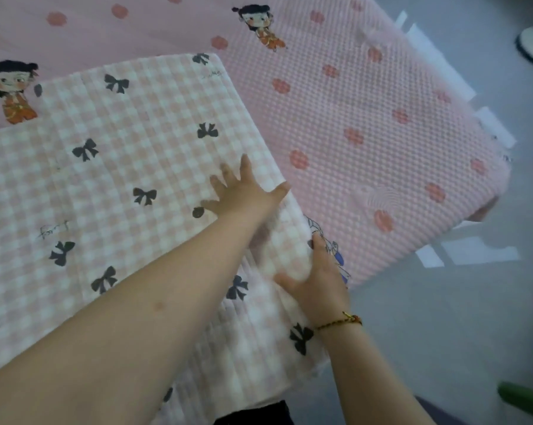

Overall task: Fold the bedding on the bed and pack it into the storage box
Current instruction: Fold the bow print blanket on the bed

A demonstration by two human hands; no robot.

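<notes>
The checked quilt (121,179), printed with black bows, is laid folded on the pink sheet (366,118) of the bed, and occupies the left and near part of the view. Its far corner is squared off near the far middle, and its right edge runs diagonally from that corner toward the near side.

The left hand (246,191) is placed flat on the quilt just inside this right edge, with the fingers spread wide and nothing gripped. The right hand (317,277), with a bracelet (340,322) at the wrist, is set on the same edge, nearer. Its thumb and forefinger are extended on top. The other fingers are hidden past the edge, so it cannot be told whether the edge is gripped.

A broad band of bare sheet is left to the right of the quilt, up to the bed's right edge. White strips (427,47) project from that edge. Beyond it, open grey floor (443,317) is seen on the right and near right. A green object (522,400) is cut off at the near right corner.
</notes>
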